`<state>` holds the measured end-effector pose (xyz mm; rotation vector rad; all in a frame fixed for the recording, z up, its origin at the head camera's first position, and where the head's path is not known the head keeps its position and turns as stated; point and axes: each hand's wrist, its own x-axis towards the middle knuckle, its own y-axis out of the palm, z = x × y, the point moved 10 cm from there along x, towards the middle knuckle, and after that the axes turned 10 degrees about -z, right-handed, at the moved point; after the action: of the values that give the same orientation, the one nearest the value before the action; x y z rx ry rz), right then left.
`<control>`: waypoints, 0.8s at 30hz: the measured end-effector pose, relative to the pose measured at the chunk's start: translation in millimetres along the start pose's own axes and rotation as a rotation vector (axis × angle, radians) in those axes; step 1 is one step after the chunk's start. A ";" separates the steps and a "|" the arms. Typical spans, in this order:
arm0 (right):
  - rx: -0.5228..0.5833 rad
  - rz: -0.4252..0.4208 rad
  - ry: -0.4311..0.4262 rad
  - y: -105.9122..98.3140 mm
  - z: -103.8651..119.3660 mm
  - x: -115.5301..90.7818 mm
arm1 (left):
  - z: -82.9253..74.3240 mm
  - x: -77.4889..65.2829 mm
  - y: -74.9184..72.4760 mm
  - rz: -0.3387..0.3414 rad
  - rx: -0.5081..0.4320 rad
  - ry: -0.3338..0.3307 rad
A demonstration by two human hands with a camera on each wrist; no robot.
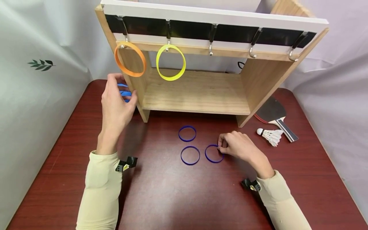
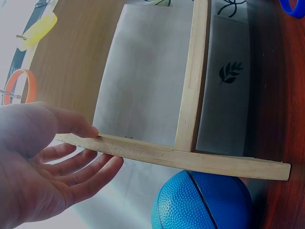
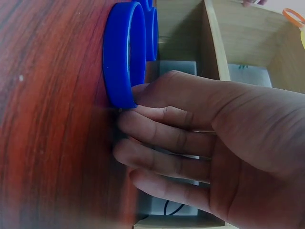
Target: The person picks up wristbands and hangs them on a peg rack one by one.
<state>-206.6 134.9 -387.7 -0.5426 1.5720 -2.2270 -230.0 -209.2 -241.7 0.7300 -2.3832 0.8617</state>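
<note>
My left hand grips the left side panel of a wooden shelf stand. The thumb lies on the inner face and the fingers on the outer one. At the right, my right hand pinches the right side of a blue silicone wristband between thumb and index finger, close over the table. Two more blue wristbands lie flat beside it, one farther back and one to the left. From the stand's hooks hang an orange wristband and a yellow wristband.
Three metal hooks without bands line the stand's front right, the middle one among them. A blue ball sits outside the left panel. Right of the stand lie a table tennis paddle and a shuttlecock on the reddish table.
</note>
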 end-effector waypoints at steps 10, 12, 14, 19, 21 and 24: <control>0.015 -0.041 -0.007 -11.7 3.6 -2.0 | -1.4 -0.3 -0.5 0.001 -0.013 0.008; 0.016 -0.069 -0.008 -19.8 5.0 -3.1 | -1.4 -0.3 -0.5 0.001 -0.018 0.003; 0.015 -0.105 -0.010 -30.5 7.8 -4.5 | -1.7 -0.1 -0.3 0.002 -0.019 0.001; -0.021 -0.261 -0.074 -67.9 25.8 -8.2 | -2.4 -0.3 0.0 0.002 -0.017 0.005; -0.039 -0.358 -0.132 -87.4 38.1 -8.4 | -2.4 -0.4 -0.3 0.002 -0.016 0.003; -0.048 -0.504 -0.217 -119.4 58.4 -7.7 | -2.0 -0.8 -0.9 0.002 -0.008 0.001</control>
<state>-179.0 129.3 -257.5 -1.2673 1.4995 -2.3692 -228.3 -208.2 -240.4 0.7239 -2.3854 0.8525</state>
